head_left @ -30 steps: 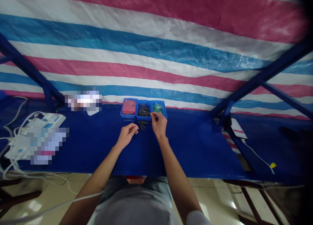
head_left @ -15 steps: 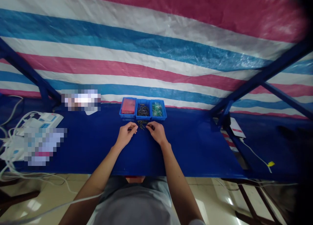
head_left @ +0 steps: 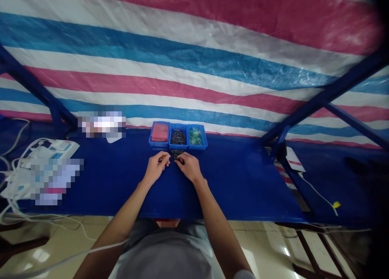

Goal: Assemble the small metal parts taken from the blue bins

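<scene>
A small pile of dark screws lies on the blue table, just in front of three joined blue bins. My right hand is at the pile's near right side, thumb and fingers pinched together at the screws; what they grip is too small to make out. Left of the pile, my left hand is closed with its fingertips together, and its contents are hidden. The middle bin holds many more screws. Red flat packets fill the left bin, and green and clear plastic pieces are in the right one.
White power strips with tangled cables sit at the table's left end. A white device with a cable lies on the right, beyond a blue frame post. A striped tarp hangs behind the table.
My right hand has moved left and slightly toward me, over the near edge of the screw pile, closer to my left hand. The left hand stays almost where it was.
</scene>
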Demonstrator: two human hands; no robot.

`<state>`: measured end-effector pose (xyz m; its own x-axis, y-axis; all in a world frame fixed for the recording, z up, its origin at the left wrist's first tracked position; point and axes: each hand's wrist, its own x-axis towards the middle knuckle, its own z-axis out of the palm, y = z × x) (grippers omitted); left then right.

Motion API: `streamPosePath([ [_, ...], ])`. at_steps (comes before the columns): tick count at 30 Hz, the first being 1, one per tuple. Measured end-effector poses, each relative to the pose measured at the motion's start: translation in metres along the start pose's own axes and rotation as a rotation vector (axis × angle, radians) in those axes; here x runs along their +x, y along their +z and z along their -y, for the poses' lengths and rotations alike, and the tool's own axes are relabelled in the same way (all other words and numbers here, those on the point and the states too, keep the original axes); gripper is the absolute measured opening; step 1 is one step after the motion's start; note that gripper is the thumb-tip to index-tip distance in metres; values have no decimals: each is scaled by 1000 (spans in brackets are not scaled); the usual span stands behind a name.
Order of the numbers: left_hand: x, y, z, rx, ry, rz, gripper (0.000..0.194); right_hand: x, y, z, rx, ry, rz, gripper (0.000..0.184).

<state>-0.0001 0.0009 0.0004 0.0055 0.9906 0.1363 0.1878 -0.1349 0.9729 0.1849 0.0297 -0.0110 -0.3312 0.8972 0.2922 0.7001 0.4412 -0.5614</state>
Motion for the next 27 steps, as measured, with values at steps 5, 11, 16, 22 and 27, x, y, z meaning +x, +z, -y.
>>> streamPosePath([
  [5,-1,0,-1,4,0,18,29,0,2,-2,-41,-13,26,6],
  [11,-1,0,0,2,2,28,31,1,2,-1,-81,-13,16,9],
  [16,-1,0,-1,9,8,34,30,4,2,1,-126,-13,28,12],
  [22,-2,0,-2,17,10,45,29,4,-1,4,-158,0,66,15],
  [27,-1,0,-1,21,9,46,30,4,0,4,-161,8,76,16],
])
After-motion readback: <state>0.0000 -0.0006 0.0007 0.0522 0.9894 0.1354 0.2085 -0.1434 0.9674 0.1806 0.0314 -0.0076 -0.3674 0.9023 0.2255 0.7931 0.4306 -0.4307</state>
